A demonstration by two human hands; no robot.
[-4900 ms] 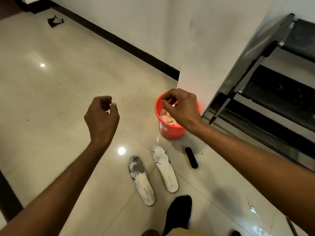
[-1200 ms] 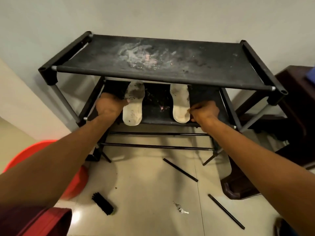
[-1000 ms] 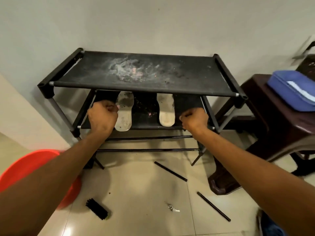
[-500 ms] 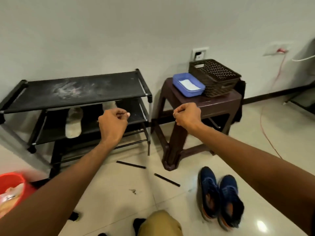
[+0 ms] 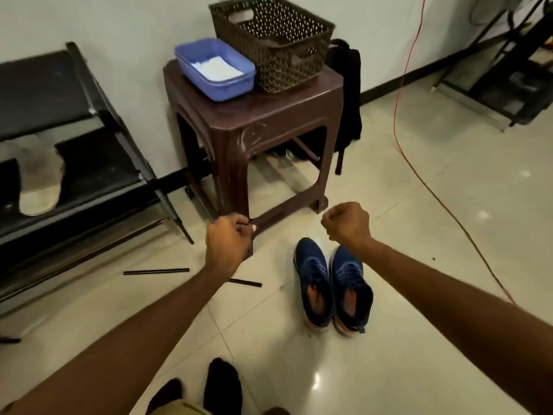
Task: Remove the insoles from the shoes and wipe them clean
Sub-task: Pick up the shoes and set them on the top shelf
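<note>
Blue shoes [image 5: 333, 290] stand side by side on the tiled floor [image 5: 419, 235], just below the right hand [image 5: 347, 224], larger and nearer the middle of the view than half a second ago. One pale insole [image 5: 40, 181] lies on the lower shelf of the black rack [image 5: 89, 163], which has slid to the left edge; the second insole is out of view. Both hands have dropped lower. The left hand [image 5: 229, 244] and the right one are curled into loose fists, fingers clenched on nothing visible. A brown stool [image 5: 269, 121] carries a blue tub [image 5: 215, 70] and a dark basket [image 5: 269, 40]. Two black rods [image 5: 155, 271] lie on the floor.
</note>
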